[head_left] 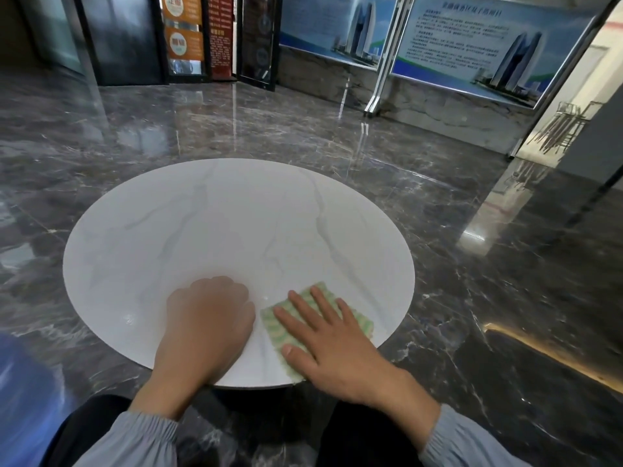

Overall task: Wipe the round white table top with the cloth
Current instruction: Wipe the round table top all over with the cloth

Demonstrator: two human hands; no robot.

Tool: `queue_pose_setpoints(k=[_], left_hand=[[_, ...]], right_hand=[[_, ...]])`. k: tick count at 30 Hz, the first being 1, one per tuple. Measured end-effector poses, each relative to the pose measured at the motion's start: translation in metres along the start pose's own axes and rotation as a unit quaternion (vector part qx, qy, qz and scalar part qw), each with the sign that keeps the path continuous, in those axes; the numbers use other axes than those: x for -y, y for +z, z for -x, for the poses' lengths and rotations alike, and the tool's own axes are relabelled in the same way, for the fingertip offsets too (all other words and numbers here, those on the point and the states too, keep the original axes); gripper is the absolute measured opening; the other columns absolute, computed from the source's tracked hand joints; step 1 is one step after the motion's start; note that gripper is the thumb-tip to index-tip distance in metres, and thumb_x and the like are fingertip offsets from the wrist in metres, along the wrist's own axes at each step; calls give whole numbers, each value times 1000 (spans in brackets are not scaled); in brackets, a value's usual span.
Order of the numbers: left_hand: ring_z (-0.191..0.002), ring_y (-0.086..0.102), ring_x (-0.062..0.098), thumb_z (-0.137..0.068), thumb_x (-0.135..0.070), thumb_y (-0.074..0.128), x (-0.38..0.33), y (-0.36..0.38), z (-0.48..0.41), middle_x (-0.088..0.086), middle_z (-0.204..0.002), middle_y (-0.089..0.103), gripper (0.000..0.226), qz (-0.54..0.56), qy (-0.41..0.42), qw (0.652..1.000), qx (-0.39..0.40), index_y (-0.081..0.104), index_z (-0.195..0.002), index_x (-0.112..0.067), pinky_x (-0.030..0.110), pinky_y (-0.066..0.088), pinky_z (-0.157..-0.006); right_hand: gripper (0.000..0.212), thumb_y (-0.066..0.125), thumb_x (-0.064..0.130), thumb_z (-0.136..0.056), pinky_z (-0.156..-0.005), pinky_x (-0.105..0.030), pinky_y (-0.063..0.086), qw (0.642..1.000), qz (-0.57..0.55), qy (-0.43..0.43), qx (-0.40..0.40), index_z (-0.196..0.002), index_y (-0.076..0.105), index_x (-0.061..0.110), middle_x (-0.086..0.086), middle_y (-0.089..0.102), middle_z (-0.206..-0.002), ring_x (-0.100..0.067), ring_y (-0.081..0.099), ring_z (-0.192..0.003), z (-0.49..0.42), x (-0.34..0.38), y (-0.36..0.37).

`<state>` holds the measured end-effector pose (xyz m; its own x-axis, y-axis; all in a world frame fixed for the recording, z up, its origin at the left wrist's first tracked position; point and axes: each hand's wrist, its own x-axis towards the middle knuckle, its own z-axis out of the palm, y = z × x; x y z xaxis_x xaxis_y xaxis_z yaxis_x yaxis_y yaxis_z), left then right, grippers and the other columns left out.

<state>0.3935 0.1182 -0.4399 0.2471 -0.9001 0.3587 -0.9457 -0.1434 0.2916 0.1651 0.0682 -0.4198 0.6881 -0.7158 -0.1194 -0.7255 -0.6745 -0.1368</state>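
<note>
Our right hand (323, 332) lies flat, fingers spread, pressing the cloth (279, 335) onto the near right edge of the counter (236, 230). Our left hand (209, 318) rests just beside it, fingers curled under, holding nothing we can see. We judge most of the wiping is left: only small wet glints show near us. The cloth is thin, squarish and green-and-cream patterned, and the round top is smooth, white and grey-veined.
</note>
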Motion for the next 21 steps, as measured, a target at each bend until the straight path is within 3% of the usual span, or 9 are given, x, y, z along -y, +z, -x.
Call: queue_pose_setpoints(k=[4, 8, 11, 14, 17, 21], left_hand=[[-118, 54, 18, -95, -51, 39, 1, -1, -1, -15, -119, 61, 30, 6, -4, 1000, 7, 63, -107, -39, 46, 35, -100], [-118, 52, 16, -96, -50, 38, 0, -3, 0, -15, -119, 60, 29, 7, -2, 1000, 5, 63, -107, -39, 44, 35, -101], [-115, 54, 17, -97, -48, 38, -2, -2, 0, -14, -117, 61, 29, 9, -4, 1000, -3, 63, -106, -37, 44, 36, -100], [-114, 56, 20, -96, -45, 39, -2, 0, 0, -10, -116, 62, 31, 22, -12, 999, -20, 62, -111, -31, 45, 37, -99], [-119, 52, 25, -96, -43, 42, 2, 3, -1, -1, -123, 60, 40, 59, -39, 997, -33, 58, -124, -20, 47, 39, -100], [-115, 54, 27, -96, -43, 39, 4, 3, -2, 0, -121, 60, 41, 73, -54, 995, -30, 58, -124, -20, 46, 39, -97]], right_hand=[[59, 27, 61, -105, -125, -38, -12, 1000, -12, 7, -7, -157, -1, 59, 25, -12, -169, -6, -24, -154, -1, -36, -9], [60, 22, 60, -105, -127, -50, 0, 983, -8, 182, -1, -161, 1, 52, 17, -9, -171, -18, -12, -159, -25, -130, -24], [61, 18, 60, -105, -126, -56, -4, 968, -18, 248, 13, -162, -3, 49, 14, -13, -172, -22, -15, -159, -45, -149, -28], [61, 16, 58, -106, -125, -57, -9, 979, -27, 203, 16, -162, -5, 48, 14, -16, -171, -23, -20, -158, -71, -111, -28], [59, 18, 58, -107, -125, -55, -10, 994, -19, 102, 24, -161, -4, 51, 16, -15, -171, -22, -20, -157, -83, -49, -22], [59, 22, 60, -106, -123, -48, -17, 999, 8, -41, 16, -158, -6, 57, 19, -18, -170, -15, -27, -155, -41, 18, -7]])
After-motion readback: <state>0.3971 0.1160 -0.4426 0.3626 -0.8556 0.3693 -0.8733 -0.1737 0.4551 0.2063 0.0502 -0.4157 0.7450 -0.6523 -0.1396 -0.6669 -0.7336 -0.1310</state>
